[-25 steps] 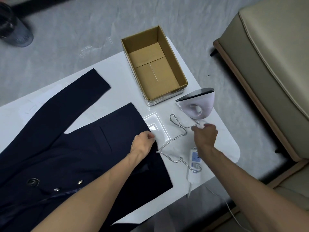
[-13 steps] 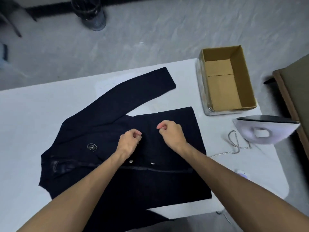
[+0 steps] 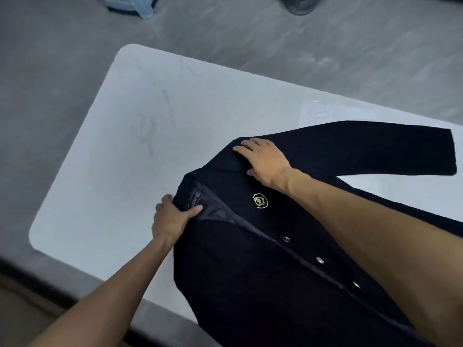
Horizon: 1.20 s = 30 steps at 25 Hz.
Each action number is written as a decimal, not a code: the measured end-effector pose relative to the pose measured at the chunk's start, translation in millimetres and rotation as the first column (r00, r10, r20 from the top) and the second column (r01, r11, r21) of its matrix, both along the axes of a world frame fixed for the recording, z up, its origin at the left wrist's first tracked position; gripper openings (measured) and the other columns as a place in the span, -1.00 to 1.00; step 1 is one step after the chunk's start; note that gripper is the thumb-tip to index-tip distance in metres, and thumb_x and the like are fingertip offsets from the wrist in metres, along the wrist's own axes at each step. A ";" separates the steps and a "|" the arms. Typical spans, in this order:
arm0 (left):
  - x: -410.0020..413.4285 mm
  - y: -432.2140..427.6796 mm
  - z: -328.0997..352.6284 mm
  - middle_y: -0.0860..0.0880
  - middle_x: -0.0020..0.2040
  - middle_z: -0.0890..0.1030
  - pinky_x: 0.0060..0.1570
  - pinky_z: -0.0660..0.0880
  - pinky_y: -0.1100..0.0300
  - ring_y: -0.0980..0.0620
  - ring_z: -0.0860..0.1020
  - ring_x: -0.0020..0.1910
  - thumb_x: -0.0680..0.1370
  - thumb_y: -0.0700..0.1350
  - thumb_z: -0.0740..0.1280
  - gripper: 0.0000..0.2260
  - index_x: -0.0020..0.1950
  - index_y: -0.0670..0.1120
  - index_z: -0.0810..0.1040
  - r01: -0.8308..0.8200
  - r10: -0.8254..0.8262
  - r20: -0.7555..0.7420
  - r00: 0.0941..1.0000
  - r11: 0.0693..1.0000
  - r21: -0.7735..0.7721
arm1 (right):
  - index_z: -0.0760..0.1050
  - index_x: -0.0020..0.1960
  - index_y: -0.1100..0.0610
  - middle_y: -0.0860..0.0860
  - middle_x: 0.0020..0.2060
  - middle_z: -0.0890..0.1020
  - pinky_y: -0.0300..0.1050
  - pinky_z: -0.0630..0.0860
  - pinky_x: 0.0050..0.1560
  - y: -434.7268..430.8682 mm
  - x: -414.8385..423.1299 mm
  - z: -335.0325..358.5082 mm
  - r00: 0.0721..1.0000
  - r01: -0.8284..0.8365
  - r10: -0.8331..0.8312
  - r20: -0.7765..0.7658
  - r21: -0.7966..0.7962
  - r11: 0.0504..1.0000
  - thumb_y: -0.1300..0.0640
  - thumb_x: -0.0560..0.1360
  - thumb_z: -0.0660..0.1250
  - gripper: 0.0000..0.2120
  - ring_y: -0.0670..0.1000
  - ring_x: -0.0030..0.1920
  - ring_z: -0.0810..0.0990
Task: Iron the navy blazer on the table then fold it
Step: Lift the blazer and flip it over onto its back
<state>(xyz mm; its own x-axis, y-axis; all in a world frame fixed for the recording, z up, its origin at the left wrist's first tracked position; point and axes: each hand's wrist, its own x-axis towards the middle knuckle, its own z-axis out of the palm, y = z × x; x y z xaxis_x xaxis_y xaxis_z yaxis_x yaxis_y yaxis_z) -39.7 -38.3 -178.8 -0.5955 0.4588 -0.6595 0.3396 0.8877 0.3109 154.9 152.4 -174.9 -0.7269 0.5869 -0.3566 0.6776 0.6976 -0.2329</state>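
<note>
The navy blazer [image 3: 263,266] lies front-up on the white table [image 3: 150,136], with a gold crest on the chest and metal buttons down the front. One sleeve stretches to the right edge of the view. My left hand [image 3: 172,216] grips the collar edge at the neck, thumb on top of the cloth. My right hand [image 3: 263,159] lies flat on the far shoulder, fingers spread and straight. The iron is out of view.
The table's rounded left end and near edge show, with grey floor around it. A blue object [image 3: 130,5] and a dark round object [image 3: 300,3] stand on the floor at the top.
The view has swung left, so the box and iron have left the frame. Both hands moved from the blazer's hem and middle up to its collar and shoulder.
</note>
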 end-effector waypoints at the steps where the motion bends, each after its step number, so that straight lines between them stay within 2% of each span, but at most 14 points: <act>1: -9.5 -5.3 -3.7 -0.07 0.31 0.50 0.16 0.46 0.03 -0.12 0.52 0.24 0.36 0.17 0.56 -0.17 0.47 -0.09 0.24 -0.034 0.032 0.091 0.995 0.999 0.023 | 0.12 0.55 0.02 0.02 0.51 0.22 -0.01 0.00 0.50 4.6 -22.2 -7.1 0.998 -0.054 0.054 0.027 0.003 0.999 -0.02 0.52 0.36 -0.31 0.09 0.52 0.12; 4: -29.7 -19.7 -7.6 0.08 0.19 0.55 -0.04 0.46 0.33 0.12 0.56 0.09 0.40 -0.03 0.58 -0.34 0.39 -0.01 0.32 -0.170 0.124 0.360 0.925 0.980 0.099 | 0.26 0.48 0.03 0.06 0.42 0.34 0.03 0.03 0.50 9.6 -64.8 -23.7 0.978 -0.143 0.138 0.157 0.017 0.990 -0.17 0.47 0.38 -0.32 0.11 0.46 0.22; 7: -45.5 -37.3 -4.1 0.20 0.17 0.52 -0.05 0.45 0.46 0.23 0.52 0.14 0.38 -0.26 0.57 -0.31 0.37 0.11 0.32 -0.062 -0.007 0.488 0.873 0.990 0.126 | 0.50 0.28 0.08 0.06 0.21 0.48 -0.03 0.30 0.31 8.9 -74.4 -21.1 0.970 -0.178 0.155 0.186 0.112 0.978 -0.18 0.48 0.36 -0.52 0.11 0.27 0.37; 10: -39.1 -38.9 10.0 0.20 0.16 0.55 0.19 0.51 0.23 0.21 0.54 0.15 0.43 -0.24 0.54 -0.36 0.37 0.13 0.32 -0.010 -0.066 0.412 0.909 0.984 0.180 | 0.55 0.11 0.12 0.04 0.08 0.51 -0.05 0.43 -0.04 2.2 -62.3 7.1 0.985 -0.103 0.100 0.137 0.010 0.995 -0.11 0.52 0.32 -0.67 0.08 0.13 0.46; 12: -22.0 -22.6 37.7 0.20 0.13 0.57 0.17 0.52 0.22 0.25 0.56 0.08 0.50 -0.18 0.49 -0.39 0.41 0.15 0.27 -0.052 -0.057 0.393 0.918 0.964 0.262 | 0.51 0.09 0.09 0.04 -0.04 0.57 -0.08 0.37 -0.16 3.7 -44.5 46.2 0.988 -0.009 0.014 0.156 -0.035 0.999 -0.09 0.55 0.26 -0.73 0.11 0.03 0.55; 14: 0.6 5.0 81.8 0.20 0.04 0.63 0.04 0.52 0.33 0.23 0.61 -0.02 0.55 -0.16 0.42 -0.41 0.39 0.26 0.19 -0.004 -0.141 0.374 0.917 0.932 0.362 | 0.48 0.13 0.04 0.05 -0.11 0.60 -0.09 0.36 -0.16 13.1 -15.0 95.8 0.985 0.137 -0.131 0.111 -0.050 0.989 -0.07 0.55 0.24 -0.76 0.15 -0.01 0.59; 16: 22.1 40.0 130.3 0.14 -0.02 0.64 -0.02 0.52 0.27 0.14 0.60 -0.07 0.58 -0.19 0.35 -0.61 0.21 0.25 0.33 0.137 -0.297 0.300 0.907 0.879 0.458 | 0.49 0.19 -0.06 0.04 -0.07 0.65 -0.08 0.38 -0.12 24.9 18.6 154.6 0.962 0.273 -0.271 0.036 -0.066 0.960 -0.06 0.54 0.26 -0.75 0.16 0.03 0.58; 18: 45.1 75.5 179.9 0.11 -0.03 0.62 0.03 0.46 0.21 0.08 0.56 -0.03 0.57 -0.24 0.32 -0.75 -0.01 0.15 0.50 0.292 -0.439 0.184 0.879 0.802 0.521 | 0.54 0.12 -0.11 0.02 -0.08 0.67 -0.09 0.36 -0.13 35.2 53.0 218.2 0.929 0.367 -0.369 -0.031 -0.062 0.928 -0.06 0.52 0.30 -0.81 0.15 0.05 0.58; 20: 71.0 107.4 235.6 0.09 0.04 0.65 0.13 0.43 0.27 0.11 0.57 0.07 0.57 -0.26 0.34 -0.78 -0.01 0.07 0.63 0.325 -0.477 0.184 0.859 0.788 0.523 | 0.57 0.09 -0.14 -0.01 -0.11 0.67 -0.10 0.37 -0.15 36.1 89.3 289.3 0.892 0.441 -0.445 -0.085 -0.066 0.895 -0.06 0.50 0.33 -0.82 0.12 0.03 0.59; 23: 116.9 135.5 337.4 0.06 0.09 0.67 0.23 0.47 0.21 0.06 0.59 0.18 0.60 -0.16 0.34 -0.85 0.10 -0.02 0.68 0.230 -0.446 0.308 0.840 0.808 0.542 | 0.55 0.12 -0.23 -0.10 -0.14 0.66 -0.09 0.47 -0.12 19.8 141.1 383.2 0.832 0.509 -0.520 -0.194 -0.106 0.854 -0.08 0.47 0.35 -0.77 0.05 -0.02 0.59; 26: 160.9 141.2 440.2 -0.01 -0.08 0.73 -0.02 0.56 0.20 0.02 0.68 -0.02 0.59 0.19 0.30 -0.63 -0.08 -0.08 0.70 0.021 -0.372 0.577 0.728 0.852 0.523 | 0.44 0.17 -0.39 -0.17 -0.20 0.66 -0.07 0.54 -0.11 -9.9 172.0 447.1 0.814 0.476 -0.488 -0.315 -0.118 0.871 -0.07 0.45 0.34 -0.65 -0.03 -0.10 0.60; 27: 175.4 141.5 468.0 -0.03 -0.15 0.72 -0.09 0.57 0.17 0.00 0.69 -0.11 0.54 0.25 0.32 -0.59 -0.14 -0.08 0.69 -0.004 -0.365 0.595 0.716 0.850 0.527 | 0.40 0.20 -0.43 -0.19 -0.19 0.66 -0.06 0.55 -0.10 -22.3 179.8 466.1 0.816 0.451 -0.462 -0.348 -0.118 0.885 -0.08 0.46 0.33 -0.62 -0.05 -0.10 0.60; 28: 188.8 142.6 490.0 -0.03 -0.19 0.72 -0.08 0.59 0.09 -0.03 0.68 -0.14 0.47 0.29 0.38 -0.58 -0.17 -0.07 0.68 0.019 -0.383 0.546 0.745 0.831 0.557 | 0.38 0.24 -0.42 -0.20 -0.17 0.66 -0.05 0.55 -0.09 -33.9 186.7 481.6 0.818 0.425 -0.434 -0.377 -0.110 0.898 -0.09 0.46 0.32 -0.60 -0.07 -0.10 0.60; 30: 210.0 146.6 522.5 -0.02 -0.19 0.71 0.06 0.58 -0.06 -0.08 0.67 -0.09 0.28 0.31 0.45 -0.57 -0.17 -0.05 0.67 0.206 -0.462 0.299 0.835 0.766 0.609 | 0.36 0.30 -0.29 -0.17 -0.15 0.65 -0.02 0.52 -0.08 -53.2 196.8 505.8 0.820 0.390 -0.376 -0.432 -0.062 0.919 -0.10 0.50 0.29 -0.62 -0.02 -0.10 0.59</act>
